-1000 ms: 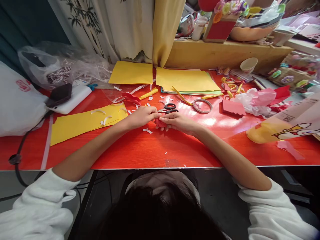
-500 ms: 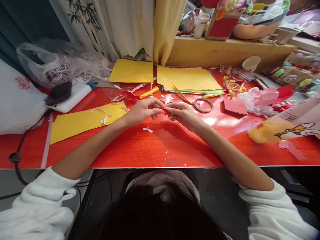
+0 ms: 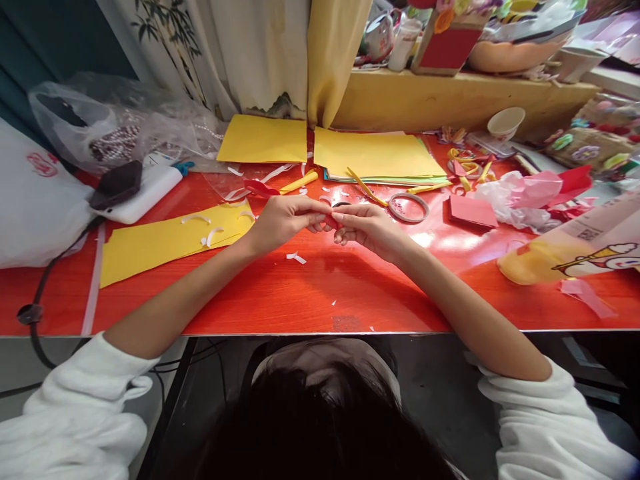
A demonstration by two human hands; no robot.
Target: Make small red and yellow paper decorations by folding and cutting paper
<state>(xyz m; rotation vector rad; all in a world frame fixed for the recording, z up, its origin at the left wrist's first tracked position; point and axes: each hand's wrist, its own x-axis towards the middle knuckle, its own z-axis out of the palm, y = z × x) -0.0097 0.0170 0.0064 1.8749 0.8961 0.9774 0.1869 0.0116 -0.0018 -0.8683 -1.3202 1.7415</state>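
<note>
Over the middle of the red table (image 3: 280,293), my two hands meet fingertip to fingertip. Pinched between them is a small piece of red paper (image 3: 331,219), mostly covered by the fingers; its shape cannot be made out. My left hand (image 3: 285,221) is closed on its left side, and my right hand (image 3: 369,228) is closed on its right side, fingers curled underneath. A ring-shaped tape roll (image 3: 409,208) lies just beyond my right hand. Behind my left hand are a rolled red paper piece (image 3: 261,189) and a yellow paper roll (image 3: 299,182).
Yellow paper sheets (image 3: 165,248) lie at left, with a stack of coloured paper (image 3: 375,157) at the back. A red paper pad (image 3: 471,212), crumpled tissue (image 3: 520,197) and a drink cup (image 3: 565,250) stand right. White scraps (image 3: 296,257) lie in front. A phone (image 3: 117,187) and plastic bags (image 3: 40,207) are left.
My fingers have shifted slightly on the red paper. The right fingers now curl further beneath it, and the left fingers are drawn closer together. The view has moved very slightly.
</note>
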